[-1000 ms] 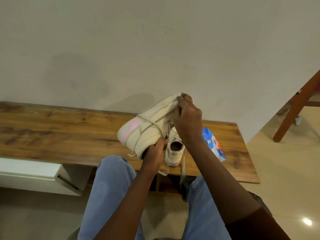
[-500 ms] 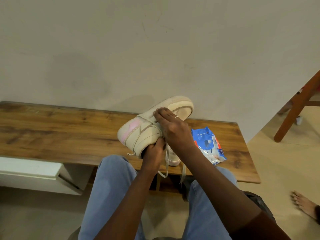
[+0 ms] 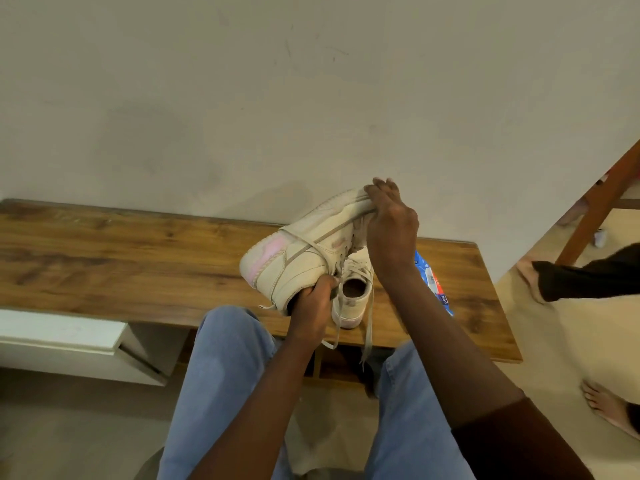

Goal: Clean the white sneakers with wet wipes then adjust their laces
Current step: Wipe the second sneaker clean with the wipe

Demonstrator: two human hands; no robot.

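Right hand (image 3: 393,233): fingers (image 3: 381,188) bent over the toe rim of the held sneaker (image 3: 304,251). No wipe shows beneath them, so I cannot tell if one is there.

Left hand (image 3: 311,306): fingers curled tight on the collar at the heel opening. Probably it anchors the heel so the right can work the toe.

The held sneaker is raised above the tabletop (image 3: 121,258) and rolled onto its side, sole toward the wall. Its long axis climbs from the pink-tinged heel, low and near the person, up and away to the toe at right.

Second sneaker (image 3: 353,299) stands upright on the tabletop directly below, opening up. Its laces (image 3: 370,327) hang over the front edge.

Blue wipes pack (image 3: 433,285) lies just right of it, partly behind the forearm, within easy reach.
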